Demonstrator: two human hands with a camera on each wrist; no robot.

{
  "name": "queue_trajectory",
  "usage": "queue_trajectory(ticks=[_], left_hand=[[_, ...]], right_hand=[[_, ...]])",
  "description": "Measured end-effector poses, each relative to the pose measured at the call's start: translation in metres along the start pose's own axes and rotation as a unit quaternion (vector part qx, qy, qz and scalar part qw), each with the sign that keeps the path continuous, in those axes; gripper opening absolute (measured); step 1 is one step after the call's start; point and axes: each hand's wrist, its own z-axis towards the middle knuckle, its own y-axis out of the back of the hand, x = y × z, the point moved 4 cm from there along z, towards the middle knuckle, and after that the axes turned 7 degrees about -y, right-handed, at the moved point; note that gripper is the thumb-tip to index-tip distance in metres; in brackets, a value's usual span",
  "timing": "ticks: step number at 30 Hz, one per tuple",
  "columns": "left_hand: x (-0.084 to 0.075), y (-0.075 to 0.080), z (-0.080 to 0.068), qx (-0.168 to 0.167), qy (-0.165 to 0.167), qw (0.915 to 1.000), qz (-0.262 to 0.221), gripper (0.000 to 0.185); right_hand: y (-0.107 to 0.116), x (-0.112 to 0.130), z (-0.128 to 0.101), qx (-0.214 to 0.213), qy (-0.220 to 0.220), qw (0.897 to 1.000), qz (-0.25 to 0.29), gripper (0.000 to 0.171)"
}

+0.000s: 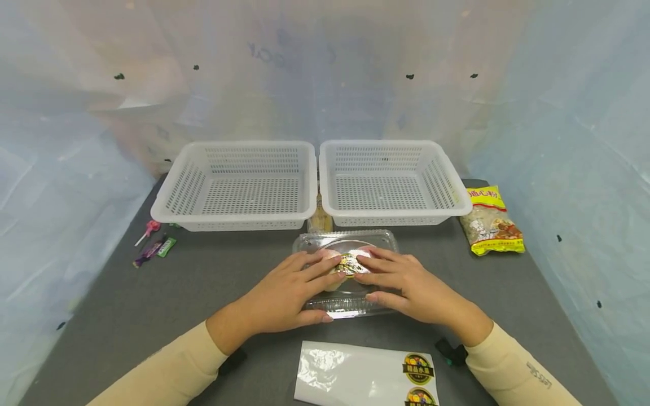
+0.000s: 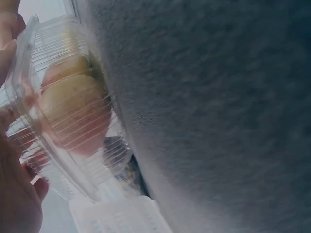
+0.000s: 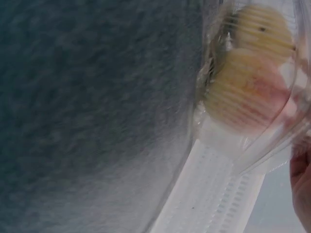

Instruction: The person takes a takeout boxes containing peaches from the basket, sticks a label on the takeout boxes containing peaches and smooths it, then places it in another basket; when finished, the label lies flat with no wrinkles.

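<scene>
While both hands lie flat, fingers straight, left hand (image 1: 284,296) and right hand (image 1: 411,287) press a ribbed clear plastic box (image 1: 345,304) of round fruit, centre frame, on grey felt worktop (image 1: 152,299).

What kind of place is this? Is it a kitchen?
Probably not a kitchen. It looks like a staged work table: a grey mat walled in by plastic sheeting, with two empty white baskets and a sticker sheet laid out.

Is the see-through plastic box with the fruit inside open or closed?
Closed. The clear plastic clamshell box has its lid down over the yellow-pink fruit, and the left hand and right hand press flat on top.
</scene>
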Motion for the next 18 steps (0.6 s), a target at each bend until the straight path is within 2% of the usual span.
queue_trajectory(ticks=[4, 7, 9, 11, 12, 14, 16, 18], left_hand=[[0.000, -0.002, -0.005, 0.002, 0.027, 0.9996, -0.010, 0.088], [0.000, -0.004, -0.011, -0.007, 0.054, 0.9979, -0.034, 0.095], [0.001, -0.004, -0.015, -0.022, 0.073, 0.9950, -0.065, 0.096], [0.003, -0.002, -0.020, -0.046, 0.096, 0.9890, -0.103, 0.096], [0.004, -0.001, -0.022, -0.062, 0.110, 0.9845, -0.122, 0.094], [0.005, 0.003, -0.025, -0.107, 0.135, 0.9705, -0.169, 0.088], [0.007, 0.008, -0.028, -0.164, 0.159, 0.9504, -0.211, 0.080], [0.008, 0.011, -0.032, -0.222, 0.179, 0.9235, -0.256, 0.071]], right_hand=[[0.005, -0.002, -0.004, -0.038, 0.022, 0.998, 0.041, 0.050], [0.010, -0.005, -0.006, -0.066, 0.002, 0.994, 0.090, 0.059], [0.015, -0.010, -0.008, -0.083, -0.025, 0.986, 0.144, 0.062], [0.020, -0.015, -0.011, -0.103, -0.054, 0.971, 0.209, 0.063], [0.023, -0.018, -0.013, -0.114, -0.067, 0.961, 0.244, 0.062], [0.029, -0.024, -0.016, -0.127, -0.087, 0.932, 0.328, 0.060], [0.033, -0.031, -0.019, -0.143, -0.103, 0.891, 0.419, 0.055], [0.036, -0.038, -0.021, -0.165, -0.113, 0.840, 0.504, 0.049]])
